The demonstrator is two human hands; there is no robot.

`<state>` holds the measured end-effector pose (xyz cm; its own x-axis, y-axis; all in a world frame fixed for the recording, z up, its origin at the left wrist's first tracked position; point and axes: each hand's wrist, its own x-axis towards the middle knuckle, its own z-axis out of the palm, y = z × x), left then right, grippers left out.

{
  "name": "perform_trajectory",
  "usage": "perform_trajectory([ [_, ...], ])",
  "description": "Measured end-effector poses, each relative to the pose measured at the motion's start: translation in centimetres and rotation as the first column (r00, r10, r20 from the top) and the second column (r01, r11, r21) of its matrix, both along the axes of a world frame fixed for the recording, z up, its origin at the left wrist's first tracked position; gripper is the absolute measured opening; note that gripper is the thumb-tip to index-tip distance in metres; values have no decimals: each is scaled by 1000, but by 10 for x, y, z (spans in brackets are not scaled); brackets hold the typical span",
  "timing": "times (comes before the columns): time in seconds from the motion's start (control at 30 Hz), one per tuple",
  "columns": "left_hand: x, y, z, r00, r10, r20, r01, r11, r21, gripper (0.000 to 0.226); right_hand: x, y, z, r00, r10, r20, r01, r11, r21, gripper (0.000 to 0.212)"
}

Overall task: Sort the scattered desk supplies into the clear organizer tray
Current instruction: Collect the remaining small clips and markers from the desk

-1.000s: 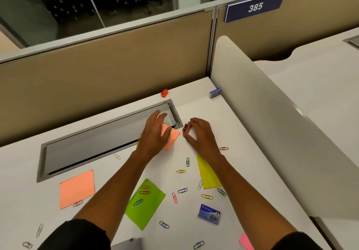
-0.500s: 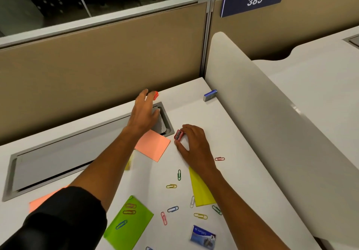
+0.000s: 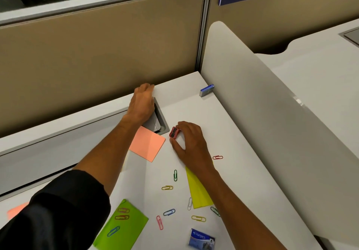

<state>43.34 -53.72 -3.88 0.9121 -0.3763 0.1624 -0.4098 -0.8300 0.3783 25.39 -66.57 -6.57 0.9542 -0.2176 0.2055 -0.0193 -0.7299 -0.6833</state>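
My right hand (image 3: pixel 191 144) pinches a small red pencil sharpener (image 3: pixel 173 132) between thumb and forefinger, low on the white desk (image 3: pixel 194 106). My left hand (image 3: pixel 142 102) reaches to the desk's back edge, its fingers bent down over the spot where a small red item lay; that item is hidden. An orange sticky note (image 3: pixel 147 145) lies flat between my arms. A yellow note (image 3: pixel 198 190) sits partly under my right forearm and a green note (image 3: pixel 122 226) lies nearer me. Several coloured paper clips (image 3: pixel 167 187) are scattered about. No clear organizer tray is in view.
A grey cable-tray lid (image 3: pixel 162 122) is sunk into the desk under my left wrist. A blue staple box (image 3: pixel 202 239) lies near the front edge, another small blue box (image 3: pixel 206 90) by the white side divider (image 3: pixel 252 94). A tan partition closes the back.
My left hand let go of the orange note, which now lies flat, and reached back over the small red item. My right hand kept the sharpener in place.
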Motion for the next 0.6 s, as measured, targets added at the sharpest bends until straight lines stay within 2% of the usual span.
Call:
perform_trajectory([
  [0.17,-3,8,-4,999,-18,50,18,1000,3,32,0,-1,-1,1000,1,-8,-1,1000,4,50],
  [0.3,-8,17,-2,993,116,-9,-116,986,-119,19,-1,-1,0,999,1,-39,-1,1000,12,54],
  [0.37,-9,21,1,988,153,-4,-153,980,-127,17,-1,0,1,998,0,-57,1,1000,14,58],
  [0.53,-12,24,9,994,96,-53,-101,989,-106,13,-1,0,1,997,-5,-81,7,1000,26,60],
  [0.6,-19,20,11,990,119,-72,-128,982,-136,14,0,-1,0,997,-6,-71,8,1000,26,57],
])
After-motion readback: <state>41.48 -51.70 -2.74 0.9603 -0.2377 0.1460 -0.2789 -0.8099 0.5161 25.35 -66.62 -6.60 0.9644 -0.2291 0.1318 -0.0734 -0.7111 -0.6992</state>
